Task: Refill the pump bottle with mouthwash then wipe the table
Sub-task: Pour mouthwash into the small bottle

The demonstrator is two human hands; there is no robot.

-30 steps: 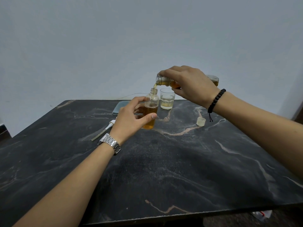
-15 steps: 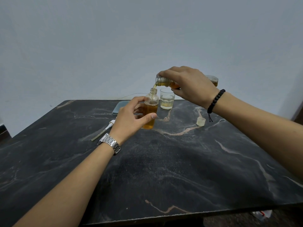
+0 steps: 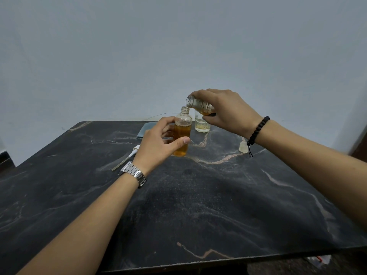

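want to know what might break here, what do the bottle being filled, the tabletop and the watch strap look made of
Pump bottle: clear, glossy, plastic or glass; the amber liquid shows through, and the look alone cannot settle which.
Tabletop: dark stone-look slab with pale veins, matte; could be marble or laminate.
Watch strap: brushed silver metal links.

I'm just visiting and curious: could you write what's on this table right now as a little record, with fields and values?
left hand: holds pump bottle upright on table
pump bottle: open, amber liquid to its shoulder
right hand: holds mouthwash bottle tilted, mouth over the pump bottle's neck, no stream visible
pump head: lies left of the hand
cap: on table, right
glass: behind, a little pale liquid
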